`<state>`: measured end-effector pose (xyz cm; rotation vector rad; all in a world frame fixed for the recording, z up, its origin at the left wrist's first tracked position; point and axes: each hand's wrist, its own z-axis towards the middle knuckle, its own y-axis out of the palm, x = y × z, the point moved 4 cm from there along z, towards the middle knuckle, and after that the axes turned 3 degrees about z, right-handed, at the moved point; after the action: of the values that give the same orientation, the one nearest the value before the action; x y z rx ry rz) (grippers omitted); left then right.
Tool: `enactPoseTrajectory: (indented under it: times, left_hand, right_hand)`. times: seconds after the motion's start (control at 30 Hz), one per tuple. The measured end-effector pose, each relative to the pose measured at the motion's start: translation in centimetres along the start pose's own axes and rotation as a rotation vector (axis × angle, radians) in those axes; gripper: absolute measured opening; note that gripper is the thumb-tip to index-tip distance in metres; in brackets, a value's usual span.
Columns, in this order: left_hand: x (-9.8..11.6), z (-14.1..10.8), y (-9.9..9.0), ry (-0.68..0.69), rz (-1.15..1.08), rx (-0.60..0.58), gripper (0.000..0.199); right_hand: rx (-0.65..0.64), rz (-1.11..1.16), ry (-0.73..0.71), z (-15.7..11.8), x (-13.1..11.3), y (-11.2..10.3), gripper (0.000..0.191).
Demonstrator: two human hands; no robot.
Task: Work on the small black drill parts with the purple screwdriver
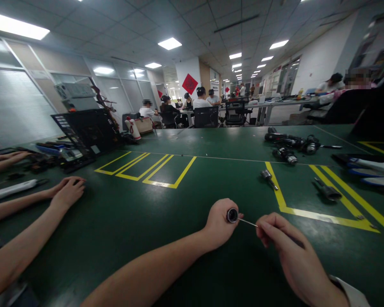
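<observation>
My left hand is closed around a dark, hollow cylindrical part, whose round open end with a metallic rim faces up toward me. In my right hand, a thin metal rod is pinched between thumb and fingers. The rod's far end reaches the side of the cylinder by my left fingers; whether it enters the part is hidden. Beyond my right hand, a small metal piece with a narrow shaft lies near the yellow tape. A dark, cone-shaped part with a stem rests inside the taped area.
Several black and metal tool parts lie at the back right of the green table. White-and-blue items are at the right edge. A co-worker's hands rest at left, near a black frame. People sit at tables behind.
</observation>
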<state>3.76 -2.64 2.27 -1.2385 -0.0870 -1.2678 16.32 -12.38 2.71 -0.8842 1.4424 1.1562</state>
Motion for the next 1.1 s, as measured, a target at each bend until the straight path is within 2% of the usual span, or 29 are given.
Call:
enactPoseTrajectory:
  times: [0.13, 0.43, 0.73, 1.1]
  left_hand:
    - [0.27, -0.08, 0.13, 0.073, 0.023, -0.037, 0.018]
    - [0.34, -0.08, -0.07, 0.076, -0.145, -0.031, 0.019]
    - [0.03, -0.13, 0.02, 0.028, -0.157, -0.033, 0.017]
    - [-0.21, -0.02, 0.16, -0.009, -0.166, -0.007, 0.022]
  right_hand:
    - [-0.045, -0.056, 0.008, 0.05, -0.19, 0.19, 0.026]
    - [0.003, 0.231, 0.166, 0.03, -0.11, 0.58, 0.021]
    - [-0.029, 0.072, 0.068, -0.08, 0.4, 0.19, 0.023]
    - [-0.055, 0.123, -0.047, -0.3, -0.23, 0.36, 0.022]
